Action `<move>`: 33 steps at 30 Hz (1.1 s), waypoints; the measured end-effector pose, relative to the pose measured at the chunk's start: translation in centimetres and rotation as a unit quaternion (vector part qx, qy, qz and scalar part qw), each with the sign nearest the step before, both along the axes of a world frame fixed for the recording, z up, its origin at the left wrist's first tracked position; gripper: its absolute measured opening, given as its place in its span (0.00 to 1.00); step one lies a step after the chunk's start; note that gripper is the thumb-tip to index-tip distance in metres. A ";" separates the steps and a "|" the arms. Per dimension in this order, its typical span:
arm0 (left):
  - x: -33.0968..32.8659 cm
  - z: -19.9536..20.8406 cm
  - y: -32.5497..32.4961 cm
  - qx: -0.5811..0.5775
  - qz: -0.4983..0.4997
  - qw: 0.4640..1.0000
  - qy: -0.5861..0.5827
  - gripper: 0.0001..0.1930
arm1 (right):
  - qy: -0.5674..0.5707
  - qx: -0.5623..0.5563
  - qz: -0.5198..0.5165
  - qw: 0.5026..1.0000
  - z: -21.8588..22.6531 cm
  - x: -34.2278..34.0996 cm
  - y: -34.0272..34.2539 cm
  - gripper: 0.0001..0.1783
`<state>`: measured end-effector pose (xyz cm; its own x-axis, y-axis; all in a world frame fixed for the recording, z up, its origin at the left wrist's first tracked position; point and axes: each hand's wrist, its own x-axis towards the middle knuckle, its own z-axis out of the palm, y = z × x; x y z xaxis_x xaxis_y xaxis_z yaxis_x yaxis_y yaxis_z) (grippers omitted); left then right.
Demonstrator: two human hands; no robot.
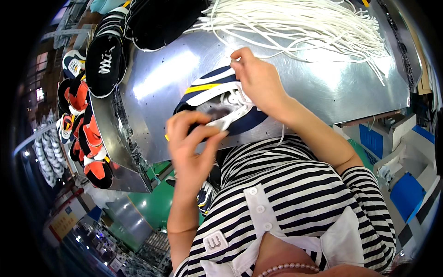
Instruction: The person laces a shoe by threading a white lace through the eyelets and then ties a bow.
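Note:
A navy sneaker (249,123) with white trim and a yellow stripe lies tilted on the metal table in front of me, its opening toward me. White shoelace (234,98) runs through its eyelets, and a loose end (282,135) hangs over the table edge. My left hand (191,143), slightly blurred, has its thumb and fingers closed on the white edge at the shoe's opening. Over the far side of the shoe, my right hand (258,78) is pinched shut; what its fingertips hold, if anything, is too small to make out.
A heap of white shoelaces (295,27) covers the far table (161,101). Black shoes (106,64) stand at the far left. Orange and black shoes (92,134) sit beyond the left edge. Grey bins with blue pieces (406,196) are at the right.

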<state>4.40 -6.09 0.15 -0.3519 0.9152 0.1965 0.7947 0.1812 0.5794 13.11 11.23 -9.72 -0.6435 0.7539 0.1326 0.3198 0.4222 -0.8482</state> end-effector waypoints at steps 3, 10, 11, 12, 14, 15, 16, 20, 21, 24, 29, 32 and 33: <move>1.1 -3.3 0.7 -0.006 0.053 0.998 0.043 0.10 | 0.089 -0.113 0.031 0.989 1.5 1.2 0.0 0.10; 0.3 -4.5 0.4 -0.034 0.112 0.992 -0.050 0.18 | 0.043 -0.132 0.144 0.980 3.8 6.1 -3.5 0.12; 0.4 -4.5 0.4 -0.028 0.125 0.989 -0.070 0.19 | 0.020 -0.148 0.164 0.975 3.8 6.4 -4.0 0.12; 0.3 -4.6 0.4 -0.036 0.118 0.990 -0.061 0.23 | 0.000 -0.138 0.174 0.975 3.6 6.7 -4.2 0.13; 0.4 -3.8 0.7 -0.079 0.121 0.988 -0.062 0.22 | 0.010 -0.117 0.168 0.979 3.1 7.0 -4.7 0.13; 0.5 -3.5 0.6 -0.101 0.126 0.985 -0.062 0.22 | 0.015 -0.107 0.169 0.980 3.0 7.0 -4.9 0.13; 0.6 -3.6 0.4 -0.109 0.125 0.985 -0.052 0.21 | 0.004 -0.091 0.174 0.981 3.0 7.1 -4.9 0.13; 0.3 -3.8 0.4 -0.127 0.123 0.984 -0.036 0.18 | -0.076 -0.107 0.200 0.971 3.9 7.3 -4.7 0.12; 0.3 -3.6 0.4 -0.129 0.124 0.983 -0.038 0.17 | -0.077 -0.104 0.201 0.971 4.0 7.4 -4.7 0.12; 0.1 -4.0 0.3 -0.116 0.113 0.984 -0.070 0.17 | -0.059 -0.074 0.194 0.976 3.5 7.3 -4.8 0.12; 0.2 -5.0 -0.4 -0.031 0.045 0.998 -0.030 0.14 | -0.018 -0.114 0.187 0.975 2.7 6.7 -4.9 0.12; 0.4 -5.4 -0.2 0.008 0.002 1.000 0.013 0.12 | -0.009 -0.135 0.170 0.976 2.7 6.1 -5.3 0.12; 0.5 -5.4 -0.2 0.017 -0.008 0.999 0.026 0.12 | -0.015 -0.126 0.164 0.978 2.6 5.7 -5.7 0.12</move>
